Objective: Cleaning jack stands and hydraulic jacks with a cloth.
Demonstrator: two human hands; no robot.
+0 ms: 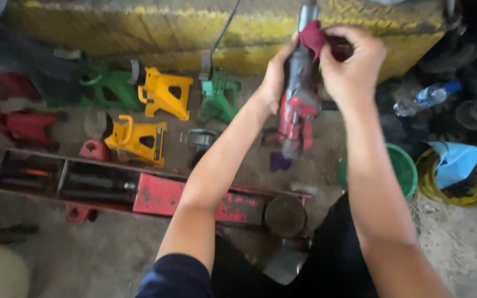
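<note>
Below and to the left of your forearms lies one long red floor jack [164, 194], its frame running left to right with a round saddle at the end nearest your left elbow. Further left of your left hand stand the jack stands: two yellow [164, 92], two green [216, 99] and one red [20, 124]. Below your right forearm sit two round tubs, one green [407, 168] and one yellow [462, 179]; the yellow one holds a blue cloth [456, 160]. The tool you hold is one red and grey power tool [298, 102], long axis near upright, metal nose pointing up and away from you, lower end hanging down between your forearms. Your left hand [276, 72] is closed round its grey body from the left. Your right hand [353, 60] has its fingers curled, pinching one dark red rag [313, 36] against the upper part of the tool. Right of your right hand lies one clear plastic bottle [427, 96] on its side.
</note>
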